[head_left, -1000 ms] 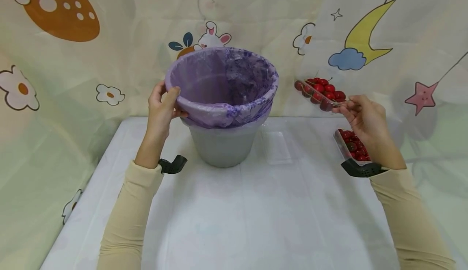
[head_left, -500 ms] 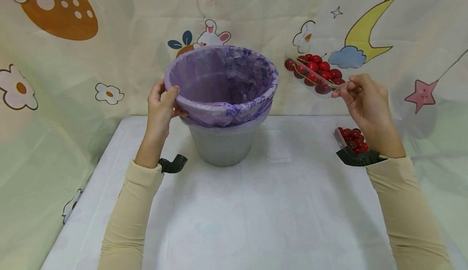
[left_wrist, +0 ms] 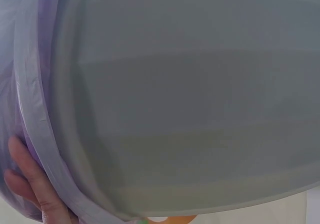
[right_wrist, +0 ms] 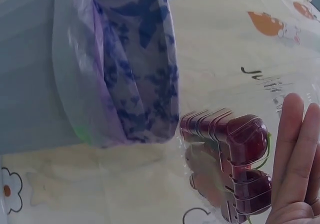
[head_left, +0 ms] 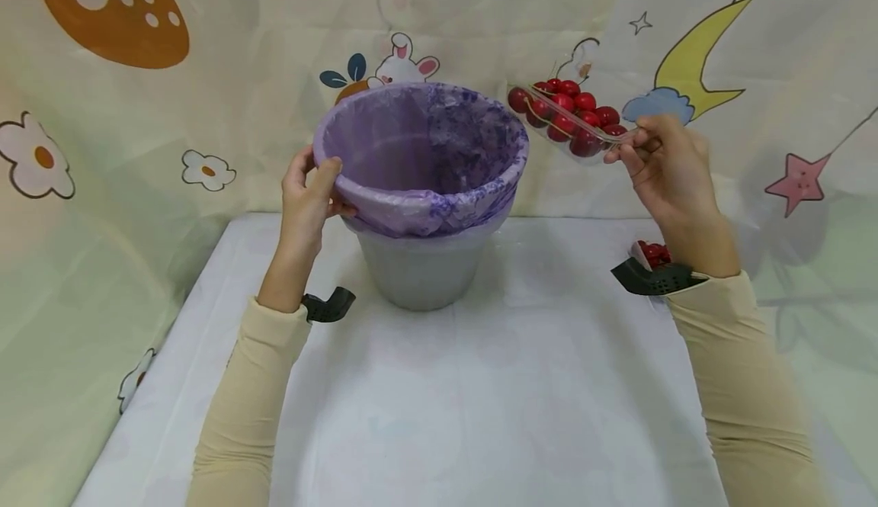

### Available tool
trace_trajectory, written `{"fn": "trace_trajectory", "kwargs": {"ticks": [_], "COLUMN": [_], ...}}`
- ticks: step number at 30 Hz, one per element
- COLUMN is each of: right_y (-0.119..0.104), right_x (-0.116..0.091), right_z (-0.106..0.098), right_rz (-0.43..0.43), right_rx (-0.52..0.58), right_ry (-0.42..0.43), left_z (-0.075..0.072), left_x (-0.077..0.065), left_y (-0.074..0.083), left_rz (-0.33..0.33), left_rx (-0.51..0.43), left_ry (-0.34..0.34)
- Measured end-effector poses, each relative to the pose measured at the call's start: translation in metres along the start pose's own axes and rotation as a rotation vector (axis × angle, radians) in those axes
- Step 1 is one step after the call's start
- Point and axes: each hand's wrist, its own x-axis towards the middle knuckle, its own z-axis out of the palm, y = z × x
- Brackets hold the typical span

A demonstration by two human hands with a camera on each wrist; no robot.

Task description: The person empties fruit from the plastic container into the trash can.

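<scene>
My left hand (head_left: 304, 200) grips the left rim of a pale grey trash can (head_left: 421, 274), which stands on the table. A purple patterned trash bag (head_left: 384, 206) lines the can and is folded over its rim. In the left wrist view, fingers (left_wrist: 36, 176) lie against the bag below the rim. My right hand (head_left: 675, 171) pinches the edge of a clear plastic box of cherries (head_left: 572, 114), held tilted in the air. The box's far end is close beside the can's right rim. In the right wrist view the cherries (right_wrist: 247, 139) show through the ribbed plastic.
Another box of cherries (head_left: 653, 254) stands on the table at the back right, mostly hidden behind my right wrist and its black camera mount (head_left: 657, 277). A white cloth (head_left: 439, 393) covers the table. A cartoon-printed curtain (head_left: 261, 126) hangs behind.
My right hand has raised the box of cherries and carried it left, up to the can's right rim. The left hand keeps its grip on the can.
</scene>
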Motion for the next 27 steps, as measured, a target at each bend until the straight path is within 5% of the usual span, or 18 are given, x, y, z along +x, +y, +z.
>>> {"fn": "trace_trajectory", "kwargs": {"ticks": [7, 27], "right_y": [0.017, 0.059], "right_x": [0.008, 0.028], "right_z": [0.023, 0.068], "right_rz": [-0.013, -0.003], "right_rx": [0.008, -0.307], "right_ry": [-0.066, -0.211], "left_z": [0.001, 0.001], "left_x": [0.002, 0.002], "left_y": [0.002, -0.005], "left_rz": [0.004, 0.042], "left_rx": [-0.003, -0.014], "left_ry": [0.013, -0.001]}}
